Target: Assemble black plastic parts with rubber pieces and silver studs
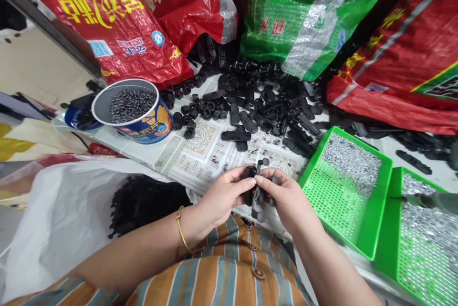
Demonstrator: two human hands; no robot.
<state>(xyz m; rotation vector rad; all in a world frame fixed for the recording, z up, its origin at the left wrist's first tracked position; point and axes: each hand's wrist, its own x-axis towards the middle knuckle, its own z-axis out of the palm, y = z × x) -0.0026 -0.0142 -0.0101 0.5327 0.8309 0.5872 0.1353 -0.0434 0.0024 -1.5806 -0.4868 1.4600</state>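
Observation:
My left hand (229,187) and my right hand (284,194) meet just above the front edge of the table. Between them are black plastic parts (256,196), long and narrow with a rounded knob at the top end. Both thumbs press on these parts from above, their tips almost touching. The left fingers are closed round one side, while the right fingers curl round the other and hide some of it. Just beyond the hands, a few flat black plastic pieces (236,137) lie crossed over each other on the patterned tablecloth (203,160).
A blue tub (148,127) of small dark pieces stands at left. Loose black parts (265,101) are heaped behind, below red (143,34) and green sacks (307,20). Green trays (379,220) with small silvery pieces sit at right. A white sack (64,215) holds black parts at lower left.

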